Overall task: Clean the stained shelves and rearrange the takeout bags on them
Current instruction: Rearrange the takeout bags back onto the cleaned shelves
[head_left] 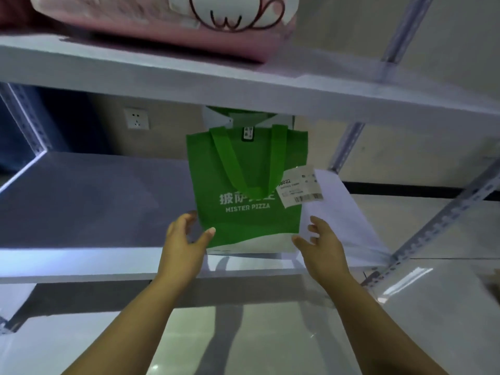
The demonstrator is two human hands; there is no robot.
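Green takeout bag (243, 220) is parked mid-frame on the middle shelf (94, 201), flanked by left hand (184, 239) and right hand (322, 244), fingers spread, nothing gripped. Looks floppy, so it's easily toppled if nudged one-sidedly.

The middle shelf (94, 201) is a pale board fixed on grey perforated metal posts (349, 142). A green takeout bag (243, 220) printed MISTER PIZZA stands upright on the shelf's right part, close to the front edge, and a white receipt (301, 189) is attached at its right side. On the upper shelf (189, 82) lies a pink soft package (162, 31).
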